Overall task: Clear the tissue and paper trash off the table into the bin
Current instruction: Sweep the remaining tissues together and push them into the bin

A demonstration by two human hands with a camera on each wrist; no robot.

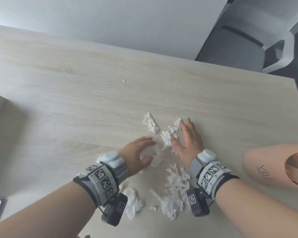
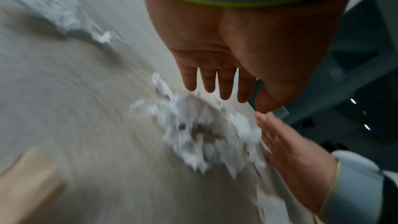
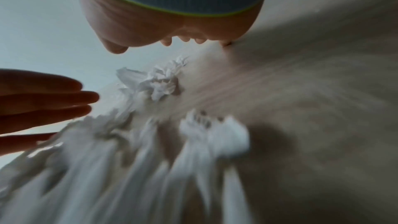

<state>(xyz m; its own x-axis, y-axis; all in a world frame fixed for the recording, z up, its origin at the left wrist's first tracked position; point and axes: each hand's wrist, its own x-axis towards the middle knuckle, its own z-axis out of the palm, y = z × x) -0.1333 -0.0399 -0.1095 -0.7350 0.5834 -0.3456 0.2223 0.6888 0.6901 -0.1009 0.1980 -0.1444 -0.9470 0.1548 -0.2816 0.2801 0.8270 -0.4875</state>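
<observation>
White torn tissue scraps (image 1: 166, 140) lie on the light wood table (image 1: 76, 83) between my hands. My left hand (image 1: 141, 150) lies over a crumpled wad (image 1: 155, 157), fingers loosely extended; the left wrist view shows the left hand (image 2: 217, 83) with straight fingers above the scraps (image 2: 193, 130). My right hand (image 1: 186, 136) rests flat on the table beside the scraps, fingers straight, its right side toward the peach bin (image 1: 265, 162). More tissue (image 1: 175, 186) is piled between my wrists. In the blurred right wrist view the tissue (image 3: 159, 83) lies between the right hand (image 3: 172, 28) and the left hand (image 3: 43, 101).
One tiny scrap (image 1: 124, 80) lies alone farther out on the table. Another strip of tissue (image 1: 150, 124) sits just beyond the hands. A grey chair (image 1: 248, 31) stands past the table's far right corner. The table's right edge runs close to the bin.
</observation>
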